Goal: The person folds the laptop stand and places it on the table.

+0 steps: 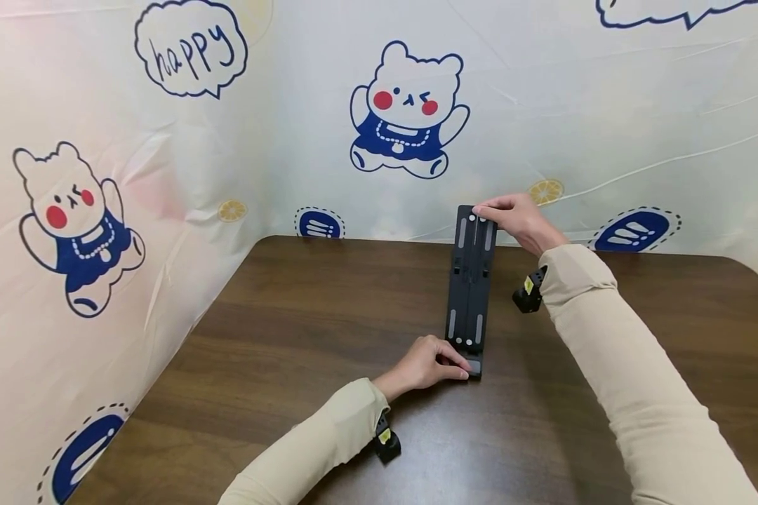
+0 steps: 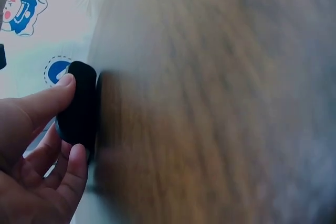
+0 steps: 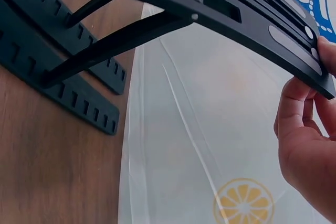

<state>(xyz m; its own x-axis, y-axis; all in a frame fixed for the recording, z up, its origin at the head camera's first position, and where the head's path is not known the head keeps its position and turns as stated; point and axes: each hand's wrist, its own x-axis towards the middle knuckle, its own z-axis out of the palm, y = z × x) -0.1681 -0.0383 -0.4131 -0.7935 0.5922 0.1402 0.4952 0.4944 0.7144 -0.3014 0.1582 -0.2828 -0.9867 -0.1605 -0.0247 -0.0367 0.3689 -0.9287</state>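
Note:
A black folding laptop stand [image 1: 469, 280] with grey pads stands on the wooden table, its top panel sloping up toward the back. My right hand [image 1: 519, 219] pinches the raised far end at its right corner. Underneath, in the right wrist view, a support strut [image 3: 121, 40] runs from the panel down to a notched base rail [image 3: 79, 98]. My left hand [image 1: 424, 362] holds the near end, thumb and fingers around the black front lip [image 2: 79, 106]. Part of that end is hidden behind the fingers.
The brown wooden table [image 1: 278, 315] reaches to a pale printed curtain [image 1: 303, 91] at the back and left. Small black cameras hang under the left cuff [image 1: 388, 443] and the right cuff [image 1: 529, 291].

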